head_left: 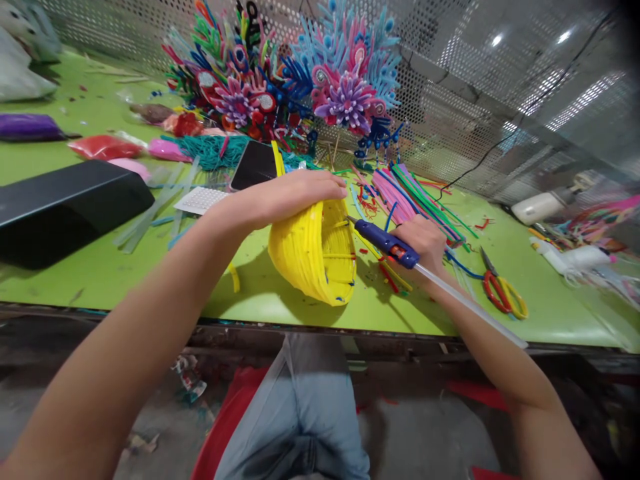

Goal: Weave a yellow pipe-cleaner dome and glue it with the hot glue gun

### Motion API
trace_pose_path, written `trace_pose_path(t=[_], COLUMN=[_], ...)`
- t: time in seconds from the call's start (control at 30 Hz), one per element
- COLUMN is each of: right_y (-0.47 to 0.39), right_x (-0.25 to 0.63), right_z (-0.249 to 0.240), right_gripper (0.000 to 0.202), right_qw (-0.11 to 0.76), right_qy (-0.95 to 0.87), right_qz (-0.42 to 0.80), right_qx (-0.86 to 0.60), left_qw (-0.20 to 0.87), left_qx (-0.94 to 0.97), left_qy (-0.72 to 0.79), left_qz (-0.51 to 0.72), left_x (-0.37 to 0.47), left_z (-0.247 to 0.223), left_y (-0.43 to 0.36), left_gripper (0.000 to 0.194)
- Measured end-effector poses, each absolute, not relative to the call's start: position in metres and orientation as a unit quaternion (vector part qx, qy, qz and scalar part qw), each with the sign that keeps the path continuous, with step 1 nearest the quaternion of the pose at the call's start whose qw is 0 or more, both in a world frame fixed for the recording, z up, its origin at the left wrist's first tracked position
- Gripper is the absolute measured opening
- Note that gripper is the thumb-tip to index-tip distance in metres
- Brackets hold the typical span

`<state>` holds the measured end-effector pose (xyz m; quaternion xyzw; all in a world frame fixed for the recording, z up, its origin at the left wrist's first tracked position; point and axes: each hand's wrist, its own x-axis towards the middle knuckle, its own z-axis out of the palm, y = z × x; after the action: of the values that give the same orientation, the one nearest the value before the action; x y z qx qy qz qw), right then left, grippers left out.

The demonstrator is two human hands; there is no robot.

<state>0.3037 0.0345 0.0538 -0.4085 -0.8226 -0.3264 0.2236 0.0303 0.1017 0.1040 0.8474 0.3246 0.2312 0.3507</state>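
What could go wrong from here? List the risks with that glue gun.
Burn: the tip of the glue gun is at the opening of the yellow shell, near the left hand; if hot, it might burn the fingers in a slip.
Snag: the long glue stick sticks out behind the gun along the right forearm and could catch as the right hand moves.
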Motion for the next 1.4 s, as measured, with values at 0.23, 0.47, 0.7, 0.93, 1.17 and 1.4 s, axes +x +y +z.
trace_pose_path(t=[0.23, 0.47, 0.7, 0.93, 1.17, 1.4], right_y=[0.037, 0.035, 0.031, 0.028, 0.026, 0.024], right_x=[0.303, 0.305, 0.306, 0.309, 0.310, 0.312], right_z=[0.055, 0.054, 0.053, 0.051, 0.048, 0.045], right_gripper=[0.022, 0.021, 0.018, 0.022, 0.026, 0.031], right_qw=[0.242, 0.236, 0.233, 0.216, 0.213, 0.216], right_qy=[-0.824, -0.826, -0.832, -0.830, -0.833, -0.829], right_qz=[-0.326, -0.330, -0.322, -0.310, -0.300, -0.320], right_qx=[-0.396, -0.391, -0.386, -0.410, -0.413, -0.404], left_qw=[0.333, 0.337, 0.355, 0.351, 0.358, 0.358], left_qx=[0.860, 0.855, 0.847, 0.849, 0.846, 0.845], left_qy=[0.313, 0.316, 0.318, 0.319, 0.316, 0.321], left_qz=[0.227, 0.235, 0.234, 0.233, 0.235, 0.233], left_x=[0.030, 0.030, 0.029, 0.029, 0.029, 0.029], left_z=[0.102, 0.103, 0.102, 0.103, 0.103, 0.103], left_y=[0.105, 0.103, 0.103, 0.103, 0.103, 0.103], left_gripper=[0.036, 0.037, 0.035, 0.035, 0.033, 0.033])
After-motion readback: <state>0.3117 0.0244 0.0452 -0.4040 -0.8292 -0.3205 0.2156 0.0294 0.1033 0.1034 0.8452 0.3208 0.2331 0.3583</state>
